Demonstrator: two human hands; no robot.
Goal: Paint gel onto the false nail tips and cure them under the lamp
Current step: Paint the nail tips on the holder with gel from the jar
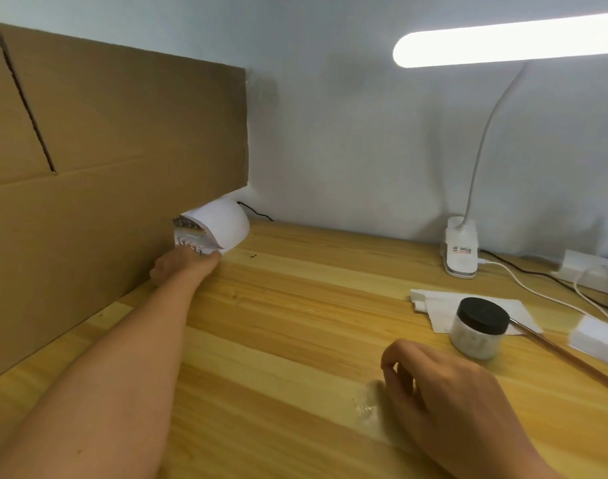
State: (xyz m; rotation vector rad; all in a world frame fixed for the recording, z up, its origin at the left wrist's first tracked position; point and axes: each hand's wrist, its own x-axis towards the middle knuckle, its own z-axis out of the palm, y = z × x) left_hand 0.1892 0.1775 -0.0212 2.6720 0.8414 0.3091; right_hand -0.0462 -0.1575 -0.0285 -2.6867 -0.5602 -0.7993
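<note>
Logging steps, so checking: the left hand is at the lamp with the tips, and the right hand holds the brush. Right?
Not quite. In the head view the left hand is at the lamp with the tips, but the right hand holds nothing and rests on the table; the brush lies beside the jar.

One view only: head-mounted, wide-angle, edges bowed. It looks forward and down across the wooden table (295, 305) toward the back wall (347, 133). The right hand (447, 392) is close to the lens, bottom right. The left hand (185, 264) is far off at the curing lamp (226, 223), back left. Cardboard (105, 167) fills the left side; the desk lamp (503, 43) sits top right.
</note>
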